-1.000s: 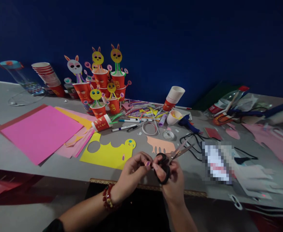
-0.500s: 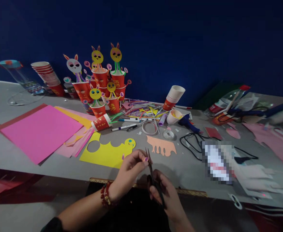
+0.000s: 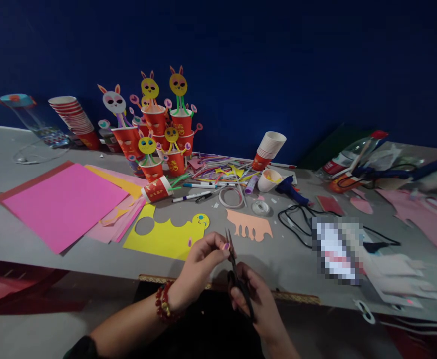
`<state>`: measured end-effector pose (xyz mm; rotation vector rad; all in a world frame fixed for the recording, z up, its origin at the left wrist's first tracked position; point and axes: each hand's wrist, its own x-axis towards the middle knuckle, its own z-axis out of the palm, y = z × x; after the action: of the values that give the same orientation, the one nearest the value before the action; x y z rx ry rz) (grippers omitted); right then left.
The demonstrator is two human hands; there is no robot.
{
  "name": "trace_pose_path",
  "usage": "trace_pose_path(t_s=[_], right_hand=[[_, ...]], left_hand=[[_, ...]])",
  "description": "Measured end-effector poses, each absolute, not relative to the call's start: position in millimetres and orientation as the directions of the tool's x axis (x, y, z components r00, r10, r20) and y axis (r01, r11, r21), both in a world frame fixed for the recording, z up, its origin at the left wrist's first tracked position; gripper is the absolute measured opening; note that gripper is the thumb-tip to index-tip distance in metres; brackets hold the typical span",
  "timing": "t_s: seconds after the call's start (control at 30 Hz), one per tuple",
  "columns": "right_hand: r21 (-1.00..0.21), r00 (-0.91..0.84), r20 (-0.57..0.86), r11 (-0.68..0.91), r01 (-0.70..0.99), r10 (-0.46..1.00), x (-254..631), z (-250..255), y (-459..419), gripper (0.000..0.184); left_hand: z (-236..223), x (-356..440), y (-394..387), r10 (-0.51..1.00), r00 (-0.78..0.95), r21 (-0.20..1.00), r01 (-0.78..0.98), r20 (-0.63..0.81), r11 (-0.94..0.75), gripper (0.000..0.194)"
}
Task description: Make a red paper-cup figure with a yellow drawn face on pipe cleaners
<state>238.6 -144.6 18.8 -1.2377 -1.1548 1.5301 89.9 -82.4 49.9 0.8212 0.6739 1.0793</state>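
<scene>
My right hand (image 3: 253, 296) grips black-handled scissors (image 3: 245, 296) near the table's front edge, their blades pointing away from me. My left hand (image 3: 208, 257) pinches a small pink-and-purple paper piece (image 3: 225, 247) right beside the blades. Whether the blades touch that piece I cannot tell. Just beyond my left hand lies a yellow paper sheet (image 3: 162, 242) with round cut-outs. On its edge rest a yellow paper face (image 3: 201, 221) and a small pink-and-purple paper ear (image 3: 190, 243). An orange paper scrap (image 3: 251, 227) with a notched edge lies past the scissors' tips.
Red paper cups with rabbit figures (image 3: 154, 119) stand at the back left. Pink paper sheets (image 3: 65, 204) lie left. Pipe cleaners (image 3: 218, 169), markers (image 3: 192, 196), tape (image 3: 260, 207) and a blue glue gun (image 3: 291, 189) with a black cable fill the middle. A bottle (image 3: 347, 157) leans at right.
Hardly anything differs. Both hands keep their place, with the paper piece and scissors shifted only very slightly.
</scene>
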Motion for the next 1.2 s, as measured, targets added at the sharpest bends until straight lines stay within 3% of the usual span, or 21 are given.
trace_pose_path(t_s=[0.57,1.2], right_hand=[[-0.98,-0.052,-0.197,-0.198,-0.022,0.979,236.9,14.3,-147.4,0.05],[-0.969,-0.147,-0.24,-0.245,-0.016,0.959,239.0,13.4,-145.4,0.055]], left_hand=[[49.7,90.1,-81.2,0.939,0.334,0.852,-0.464,-0.084,0.241,0.024],[47.7,90.3,-82.2,0.937,0.339,0.853,-0.461,-0.087,0.246,0.022]])
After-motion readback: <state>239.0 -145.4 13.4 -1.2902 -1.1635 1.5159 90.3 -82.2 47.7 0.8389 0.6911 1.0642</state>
